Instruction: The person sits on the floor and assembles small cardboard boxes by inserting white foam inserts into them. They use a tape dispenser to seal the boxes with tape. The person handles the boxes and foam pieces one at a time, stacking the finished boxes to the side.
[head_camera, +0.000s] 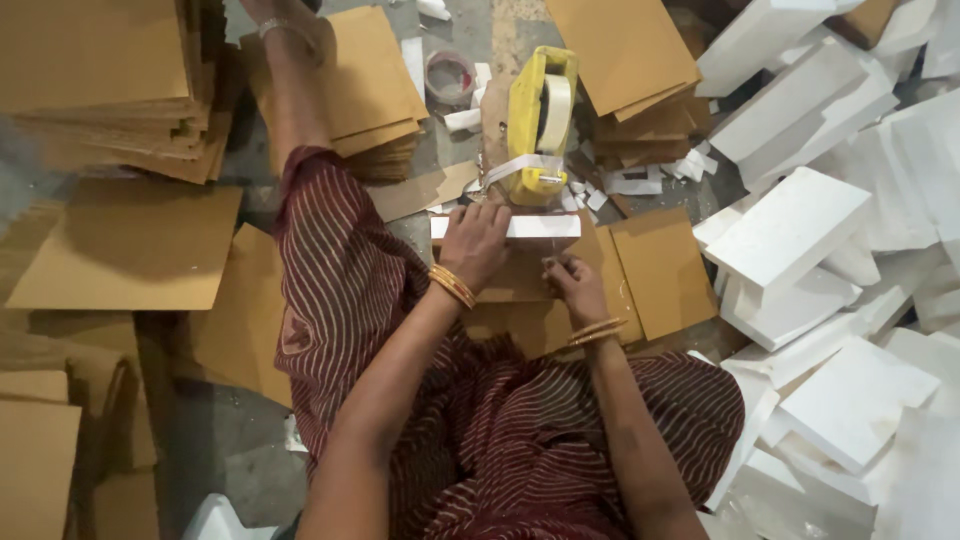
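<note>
A white foam block (540, 227) lies on a brown cardboard sheet (660, 270) on the floor in front of me. My left hand (474, 243) rests flat on the left part of the block, pressing it down. My right hand (573, 285) is just below the block's right end, fingers pinched together on something small; what it is I cannot tell. A yellow tape dispenser (540, 120) with a roll of pale tape stands just beyond the block, a strip of tape hanging from its front.
Stacks of brown cardboard sheets (100, 90) fill the left and the far side. Many white foam blocks (800, 230) are piled at the right. A small tape roll (450, 75) and white scraps lie near the dispenser. My outstretched leg (300, 110) reaches up left.
</note>
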